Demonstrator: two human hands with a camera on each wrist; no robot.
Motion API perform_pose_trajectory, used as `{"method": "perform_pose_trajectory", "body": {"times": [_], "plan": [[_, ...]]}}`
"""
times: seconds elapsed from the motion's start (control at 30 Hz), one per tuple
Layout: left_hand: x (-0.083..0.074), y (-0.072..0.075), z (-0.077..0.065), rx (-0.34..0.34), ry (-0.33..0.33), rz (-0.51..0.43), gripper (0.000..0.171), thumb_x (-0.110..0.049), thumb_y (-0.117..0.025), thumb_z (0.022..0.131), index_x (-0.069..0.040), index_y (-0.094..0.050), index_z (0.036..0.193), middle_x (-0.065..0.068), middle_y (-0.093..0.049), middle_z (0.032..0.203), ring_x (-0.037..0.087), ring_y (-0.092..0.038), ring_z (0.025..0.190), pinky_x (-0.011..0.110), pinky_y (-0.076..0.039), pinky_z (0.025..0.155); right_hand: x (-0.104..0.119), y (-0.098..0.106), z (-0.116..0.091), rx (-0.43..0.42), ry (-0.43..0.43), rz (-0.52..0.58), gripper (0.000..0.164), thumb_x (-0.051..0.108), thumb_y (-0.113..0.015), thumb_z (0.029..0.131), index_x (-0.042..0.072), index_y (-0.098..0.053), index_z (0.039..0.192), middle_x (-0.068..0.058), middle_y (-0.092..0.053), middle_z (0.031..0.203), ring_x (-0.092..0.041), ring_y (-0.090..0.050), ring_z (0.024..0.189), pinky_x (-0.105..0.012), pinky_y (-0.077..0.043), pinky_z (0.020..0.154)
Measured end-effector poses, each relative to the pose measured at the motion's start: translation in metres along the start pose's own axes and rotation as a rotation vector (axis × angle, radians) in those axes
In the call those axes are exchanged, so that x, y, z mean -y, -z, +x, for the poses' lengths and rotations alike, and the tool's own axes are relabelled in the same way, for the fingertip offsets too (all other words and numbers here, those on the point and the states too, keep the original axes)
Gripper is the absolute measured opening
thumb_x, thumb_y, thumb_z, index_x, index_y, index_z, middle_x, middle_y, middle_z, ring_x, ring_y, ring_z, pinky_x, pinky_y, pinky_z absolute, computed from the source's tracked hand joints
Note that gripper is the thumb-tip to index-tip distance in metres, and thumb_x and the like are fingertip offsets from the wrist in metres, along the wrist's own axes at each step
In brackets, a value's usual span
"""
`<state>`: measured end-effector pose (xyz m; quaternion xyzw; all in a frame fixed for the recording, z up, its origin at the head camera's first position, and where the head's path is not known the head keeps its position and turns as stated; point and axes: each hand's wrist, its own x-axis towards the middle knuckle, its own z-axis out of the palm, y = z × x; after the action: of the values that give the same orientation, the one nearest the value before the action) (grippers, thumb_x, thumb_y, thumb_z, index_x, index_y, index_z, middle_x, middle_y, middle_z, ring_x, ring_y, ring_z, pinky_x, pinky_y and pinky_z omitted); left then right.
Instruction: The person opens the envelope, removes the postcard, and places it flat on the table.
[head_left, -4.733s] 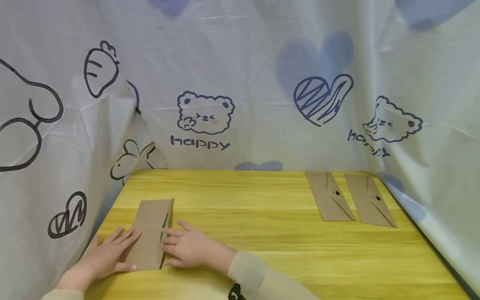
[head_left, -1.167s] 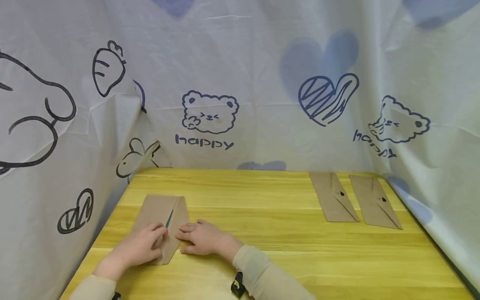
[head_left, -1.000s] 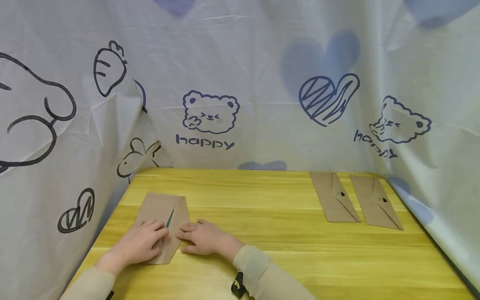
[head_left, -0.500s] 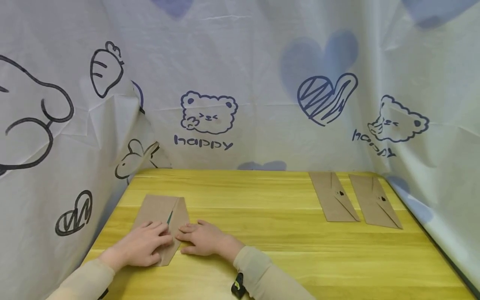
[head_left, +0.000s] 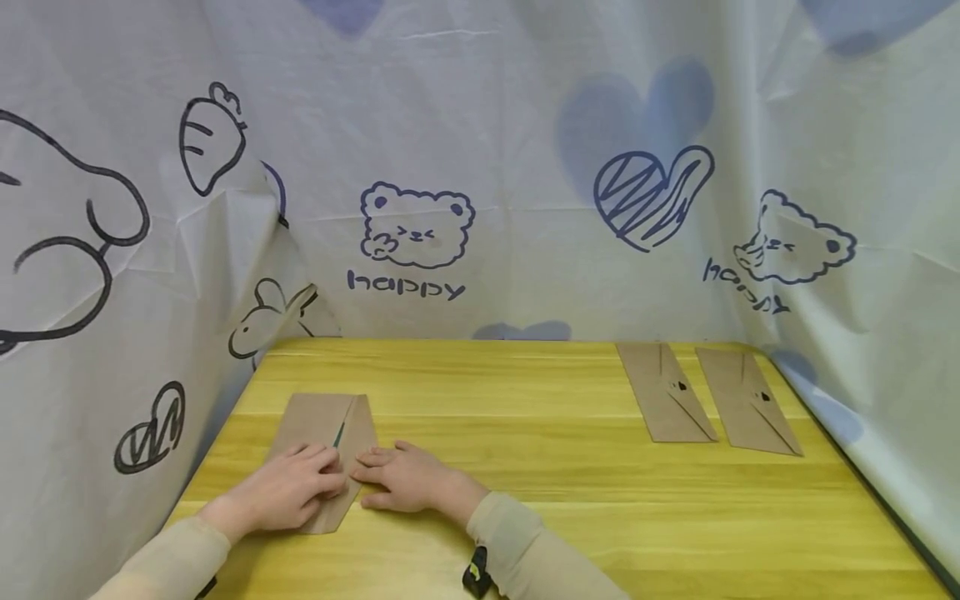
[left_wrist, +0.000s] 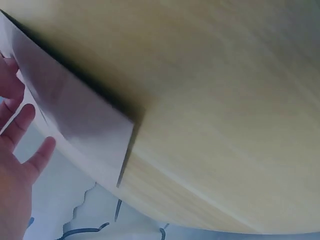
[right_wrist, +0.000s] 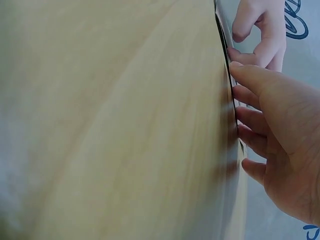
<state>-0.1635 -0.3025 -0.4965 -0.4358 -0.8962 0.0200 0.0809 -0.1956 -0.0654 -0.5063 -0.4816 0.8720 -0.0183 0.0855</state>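
A brown paper envelope (head_left: 318, 412) lies on the left of the table, its pointed flap along the right side. A thin green strip (head_left: 340, 435) shows at the flap's edge; the rest of what is inside is hidden. My left hand (head_left: 288, 492) rests across the envelope, bent fingers touching it near the flap. In the left wrist view its fingers (left_wrist: 42, 155) are spread at the envelope (left_wrist: 85, 105). My right hand (head_left: 405, 477) lies at the envelope's right edge, fingertips on the flap. The right wrist view shows these relaxed fingers (right_wrist: 252, 120) lined along that edge.
Two similar brown envelopes, a nearer one (head_left: 660, 400) and one further right (head_left: 746, 408), lie at the table's back right, each with a small dark mark. The wood-grain table (head_left: 525, 467) is enclosed by a white curtain (head_left: 495, 150) with cartoon drawings.
Since the earliest frame, the flap has gone from raised to spread out on the right. My left hand has moved right over the envelope, its fingers reaching the flap; lately both hands hardly move.
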Motion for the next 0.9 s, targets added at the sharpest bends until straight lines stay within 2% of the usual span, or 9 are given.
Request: {"method": "perform_pose_trajectory", "body": {"times": [0.27,0.43,0.57,0.77,0.9], "plan": [[0.005,-0.006,-0.003,-0.113,-0.057,0.040,0.018,-0.016,-0.067,0.085,-0.033,-0.064,0.090,-0.013,-0.057,0.096,0.012,-0.052,0.096,0.045,-0.049,0.086,0.001,0.001,0.001,0.015,0.012,-0.003,0.055,0.054,-0.037,0.100,0.032,-0.035,0.151,0.008,-0.030,0.159,-0.009,-0.027,0.148,-0.040,-0.029,0.120],[0.008,-0.004,-0.007,-0.193,-0.078,0.053,0.019,-0.011,-0.064,0.078,-0.029,-0.059,0.082,-0.015,-0.065,0.088,0.012,-0.058,0.095,0.043,-0.047,0.093,0.000,-0.001,0.003,0.007,0.013,-0.013,0.054,0.054,-0.037,0.101,0.033,-0.035,0.151,0.008,-0.030,0.159,-0.009,-0.027,0.148,-0.039,-0.028,0.120],[0.009,0.003,-0.012,-0.250,-0.104,0.059,0.018,-0.013,-0.068,0.073,-0.027,-0.063,0.085,-0.014,-0.062,0.088,0.012,-0.056,0.092,0.043,-0.044,0.094,0.000,-0.003,0.004,-0.006,0.012,-0.026,0.054,0.054,-0.037,0.101,0.032,-0.036,0.150,0.008,-0.031,0.159,-0.009,-0.029,0.147,-0.040,-0.029,0.120],[0.008,0.010,-0.019,-0.303,-0.126,0.055,0.017,-0.032,-0.078,0.073,-0.026,-0.069,0.086,-0.009,-0.061,0.093,0.016,-0.057,0.094,0.049,-0.045,0.094,-0.003,-0.001,0.005,-0.043,0.031,-0.071,0.049,0.051,-0.040,0.101,0.033,-0.042,0.147,0.008,-0.038,0.155,-0.008,-0.036,0.144,-0.040,-0.032,0.118],[0.005,0.010,-0.023,-0.282,-0.085,0.047,0.033,-0.056,-0.076,0.075,-0.026,-0.068,0.088,-0.007,-0.064,0.100,0.018,-0.058,0.101,0.048,-0.042,0.097,-0.006,0.000,0.009,-0.158,0.113,-0.168,0.038,0.042,-0.045,0.102,0.030,-0.058,0.136,0.006,-0.056,0.142,-0.007,-0.051,0.132,-0.033,-0.040,0.112]]}}
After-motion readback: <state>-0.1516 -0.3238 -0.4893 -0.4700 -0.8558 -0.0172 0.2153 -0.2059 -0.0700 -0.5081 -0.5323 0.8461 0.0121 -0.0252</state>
